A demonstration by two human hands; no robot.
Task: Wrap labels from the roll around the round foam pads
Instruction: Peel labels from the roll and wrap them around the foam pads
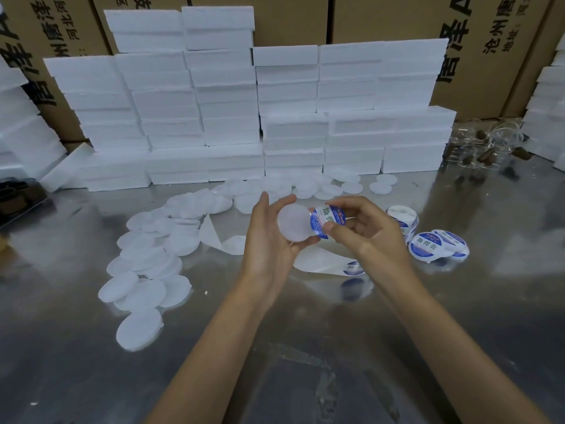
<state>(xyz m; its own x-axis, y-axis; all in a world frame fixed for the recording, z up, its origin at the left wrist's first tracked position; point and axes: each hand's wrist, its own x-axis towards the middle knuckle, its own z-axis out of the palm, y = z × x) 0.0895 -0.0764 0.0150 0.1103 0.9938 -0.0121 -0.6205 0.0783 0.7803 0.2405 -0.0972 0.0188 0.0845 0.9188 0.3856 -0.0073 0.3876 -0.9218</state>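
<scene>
My left hand holds a round white foam pad upright between thumb and fingers, above the middle of the metal table. My right hand pinches a round blue-and-white label against the pad's right edge. The label roll stands just right of my right hand. Its white backing strip trails across the table under my hands. Three labelled pads lie to the right of the roll.
Several bare foam pads lie spread on the left and more at the back. White foam boxes are stacked behind them, with cardboard cartons beyond. Clear rings sit at the back right. A dark tray is at the left edge.
</scene>
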